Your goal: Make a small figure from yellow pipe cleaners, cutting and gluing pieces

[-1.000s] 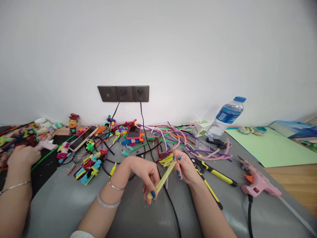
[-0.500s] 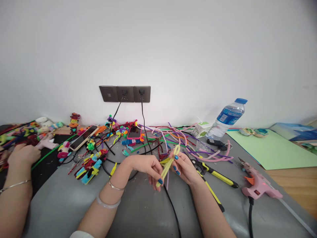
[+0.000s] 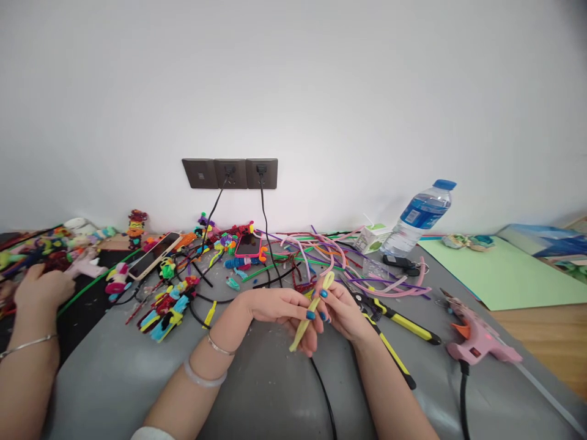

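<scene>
A yellow pipe cleaner (image 3: 301, 332), folded into a narrow bundle with a loop at its upper end, slants between my two hands above the grey table mat (image 3: 266, 391). My right hand (image 3: 342, 310) is closed around its upper part, just below the loop. Against the middle of the bundle, my left hand (image 3: 285, 310) presses with thumb and fingers, close to the right fingertips. The lower end sticks out free beneath the left fingers. Just right of my right hand lie pliers with yellow-and-black handles (image 3: 408, 324).
A pink glue gun (image 3: 483, 347) with a black cord lies at right. Behind my hands spread loose pipe cleaners (image 3: 330, 253), a juice carton (image 3: 372, 237) and a tilted water bottle (image 3: 419, 217). Phones and pipe-cleaner figures (image 3: 167, 305) lie left. A co-worker's hand (image 3: 43, 293) is far left.
My left hand has moved up and right along the yellow pipe cleaner, from its lower end to its middle. The bundle's strands now lie closer together. My right hand stays near the loop.
</scene>
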The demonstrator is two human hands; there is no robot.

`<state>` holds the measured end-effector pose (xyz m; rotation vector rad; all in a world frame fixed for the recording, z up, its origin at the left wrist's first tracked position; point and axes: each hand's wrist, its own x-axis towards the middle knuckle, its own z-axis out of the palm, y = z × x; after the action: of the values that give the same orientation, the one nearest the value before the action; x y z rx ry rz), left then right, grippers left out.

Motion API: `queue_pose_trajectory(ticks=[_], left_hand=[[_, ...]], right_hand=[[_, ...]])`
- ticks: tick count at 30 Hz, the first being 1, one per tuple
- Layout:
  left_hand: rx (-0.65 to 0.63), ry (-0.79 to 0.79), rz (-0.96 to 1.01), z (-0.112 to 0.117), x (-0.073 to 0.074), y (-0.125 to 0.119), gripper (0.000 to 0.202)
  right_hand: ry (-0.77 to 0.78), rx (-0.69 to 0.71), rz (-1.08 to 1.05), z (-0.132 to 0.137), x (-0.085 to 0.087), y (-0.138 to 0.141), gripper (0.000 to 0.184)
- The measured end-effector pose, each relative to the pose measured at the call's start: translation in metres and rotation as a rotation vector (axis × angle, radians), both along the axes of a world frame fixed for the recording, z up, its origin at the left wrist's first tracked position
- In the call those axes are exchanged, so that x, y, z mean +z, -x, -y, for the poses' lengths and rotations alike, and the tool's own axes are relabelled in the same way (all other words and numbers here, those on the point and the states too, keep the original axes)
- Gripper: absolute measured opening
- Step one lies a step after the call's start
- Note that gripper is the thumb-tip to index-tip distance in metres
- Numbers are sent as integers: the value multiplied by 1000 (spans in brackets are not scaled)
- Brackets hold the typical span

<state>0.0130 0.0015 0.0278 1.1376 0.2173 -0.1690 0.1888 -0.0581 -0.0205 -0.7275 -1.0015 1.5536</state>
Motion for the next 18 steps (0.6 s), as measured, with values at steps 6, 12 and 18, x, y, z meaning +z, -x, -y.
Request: queue_pose_trajectory(ticks=[6, 12, 18], left_hand=[[272, -2, -65, 0, -1, -3, 21], [570, -195, -109, -1, 5, -4, 19], [685, -580, -174, -2, -5, -9, 27]], right_hand=[[-92, -264, 210, 16, 25, 5, 29], [-170, -756, 894, 54, 35, -38, 40], [80, -692, 1791, 81, -7, -84, 67]])
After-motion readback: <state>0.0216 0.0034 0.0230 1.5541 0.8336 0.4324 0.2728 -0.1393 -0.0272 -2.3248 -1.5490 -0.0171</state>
